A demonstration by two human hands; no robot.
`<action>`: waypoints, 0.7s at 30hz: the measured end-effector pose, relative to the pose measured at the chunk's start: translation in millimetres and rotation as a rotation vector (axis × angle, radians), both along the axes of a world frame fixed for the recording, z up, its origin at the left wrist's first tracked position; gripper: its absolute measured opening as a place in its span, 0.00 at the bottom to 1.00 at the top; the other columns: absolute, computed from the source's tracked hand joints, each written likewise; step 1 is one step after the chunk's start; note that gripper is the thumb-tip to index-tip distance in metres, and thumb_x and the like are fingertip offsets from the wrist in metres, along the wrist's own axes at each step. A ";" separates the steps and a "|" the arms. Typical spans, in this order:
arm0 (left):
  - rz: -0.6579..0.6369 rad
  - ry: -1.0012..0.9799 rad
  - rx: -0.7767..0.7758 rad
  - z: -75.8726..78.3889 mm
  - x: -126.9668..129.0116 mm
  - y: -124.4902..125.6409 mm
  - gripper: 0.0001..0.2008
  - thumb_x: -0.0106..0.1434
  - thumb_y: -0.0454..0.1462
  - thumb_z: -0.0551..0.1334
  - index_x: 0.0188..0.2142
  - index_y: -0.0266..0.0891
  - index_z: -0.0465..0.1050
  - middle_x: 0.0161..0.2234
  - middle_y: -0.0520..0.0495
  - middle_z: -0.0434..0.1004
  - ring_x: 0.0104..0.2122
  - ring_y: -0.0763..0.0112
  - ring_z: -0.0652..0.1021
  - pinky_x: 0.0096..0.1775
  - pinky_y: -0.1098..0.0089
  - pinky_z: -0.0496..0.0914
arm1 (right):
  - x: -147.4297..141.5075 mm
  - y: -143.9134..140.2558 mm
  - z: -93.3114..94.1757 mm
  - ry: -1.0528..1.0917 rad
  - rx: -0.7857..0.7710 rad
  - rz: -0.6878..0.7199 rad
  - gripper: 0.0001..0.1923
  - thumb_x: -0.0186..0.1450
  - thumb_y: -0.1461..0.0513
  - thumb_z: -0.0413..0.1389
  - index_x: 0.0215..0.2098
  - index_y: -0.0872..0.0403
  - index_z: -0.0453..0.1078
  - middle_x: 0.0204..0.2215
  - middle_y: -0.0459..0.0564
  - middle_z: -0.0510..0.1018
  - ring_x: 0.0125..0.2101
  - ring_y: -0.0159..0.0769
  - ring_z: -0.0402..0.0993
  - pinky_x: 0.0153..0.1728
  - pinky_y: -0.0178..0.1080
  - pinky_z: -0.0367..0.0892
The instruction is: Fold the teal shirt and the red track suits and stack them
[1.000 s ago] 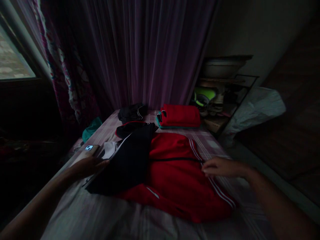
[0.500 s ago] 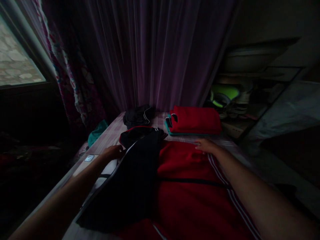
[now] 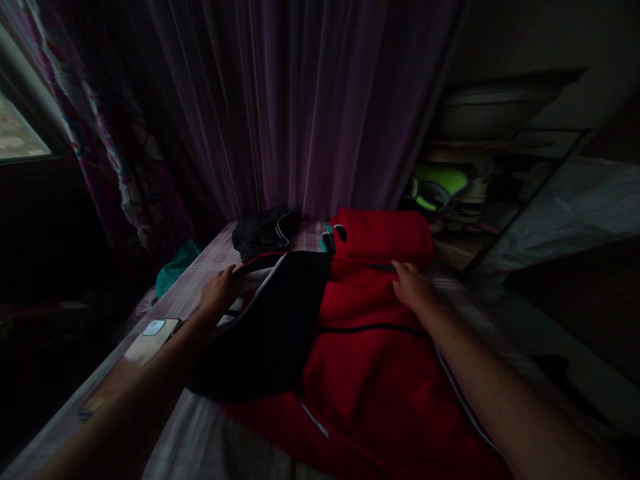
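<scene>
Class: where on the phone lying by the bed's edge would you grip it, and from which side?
Grip the phone across its long edges, coming from above: it lies flat, camera side up, clear of the left hand.

Spread jacket (image 3: 370, 360) on bed (image 3: 210, 440); folded stack (image 3: 385, 237) behind it; phone (image 3: 150, 333) left; shelf (image 3: 480, 187) right

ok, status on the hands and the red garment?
Left hand flat on the black-and-white garment's edge. Right hand flat on the red striped track garment, gripping nothing. Phone beside the left arm, folded red pile just beyond.
</scene>
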State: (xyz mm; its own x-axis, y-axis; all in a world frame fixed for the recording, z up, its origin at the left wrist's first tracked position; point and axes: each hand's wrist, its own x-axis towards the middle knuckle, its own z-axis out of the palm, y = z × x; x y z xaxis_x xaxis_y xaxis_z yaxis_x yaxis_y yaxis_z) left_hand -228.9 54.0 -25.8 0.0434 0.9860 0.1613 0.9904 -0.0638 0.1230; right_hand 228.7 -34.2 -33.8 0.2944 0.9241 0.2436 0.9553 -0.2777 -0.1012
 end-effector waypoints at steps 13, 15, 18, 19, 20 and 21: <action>-0.157 0.087 0.020 -20.4 -35.3 -121.0 0.18 0.63 0.46 0.60 0.51 0.48 0.78 0.63 0.43 0.68 0.66 0.46 0.61 0.63 0.41 0.54 | -133.5 12.5 25.2 0.392 -0.149 0.199 0.22 0.69 0.55 0.52 0.59 0.50 0.69 0.51 0.54 0.80 0.49 0.42 0.77 0.48 0.40 0.68; -0.169 0.064 0.032 -18.2 -29.9 -133.2 0.16 0.62 0.41 0.61 0.49 0.49 0.79 0.62 0.44 0.71 0.66 0.45 0.63 0.63 0.39 0.54 | -157.6 21.8 19.6 0.391 -0.162 0.188 0.28 0.66 0.55 0.56 0.63 0.53 0.65 0.52 0.58 0.78 0.50 0.47 0.76 0.49 0.44 0.68; -0.284 -0.016 0.076 -10.9 -31.6 -145.7 0.18 0.61 0.33 0.56 0.46 0.49 0.80 0.59 0.45 0.74 0.64 0.47 0.65 0.63 0.40 0.54 | -183.6 22.7 12.8 0.380 -0.148 0.202 0.31 0.64 0.60 0.58 0.64 0.54 0.63 0.55 0.61 0.76 0.55 0.49 0.72 0.54 0.47 0.66; -0.330 -0.061 0.058 -7.4 -36.0 -149.6 0.20 0.60 0.32 0.54 0.45 0.48 0.80 0.57 0.46 0.76 0.62 0.50 0.68 0.63 0.44 0.56 | -189.8 19.9 13.3 0.380 -0.139 0.223 0.29 0.64 0.62 0.57 0.63 0.54 0.64 0.55 0.60 0.76 0.55 0.48 0.72 0.54 0.45 0.65; -0.359 -0.119 0.011 -3.7 -42.6 -153.7 0.21 0.60 0.31 0.53 0.45 0.47 0.80 0.53 0.46 0.79 0.59 0.53 0.73 0.62 0.48 0.61 | -195.1 15.9 15.6 0.382 -0.132 0.253 0.27 0.64 0.64 0.55 0.62 0.53 0.66 0.55 0.58 0.76 0.54 0.46 0.73 0.54 0.43 0.65; -0.360 -0.185 -0.054 0.3 -51.1 -158.0 0.22 0.59 0.31 0.52 0.45 0.46 0.80 0.49 0.47 0.82 0.54 0.56 0.77 0.58 0.54 0.67 | -199.4 11.1 19.8 0.386 -0.127 0.291 0.26 0.64 0.65 0.54 0.61 0.52 0.68 0.53 0.56 0.78 0.53 0.43 0.74 0.53 0.40 0.66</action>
State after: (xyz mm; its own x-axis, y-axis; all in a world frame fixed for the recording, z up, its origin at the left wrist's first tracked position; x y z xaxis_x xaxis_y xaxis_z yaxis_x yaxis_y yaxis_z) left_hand -280.0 -104.0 -25.5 0.3624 0.9204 0.1469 0.8668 -0.3907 0.3097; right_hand 29.3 -23.1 -14.0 0.0665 0.9966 0.0477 0.8945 -0.0384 -0.4454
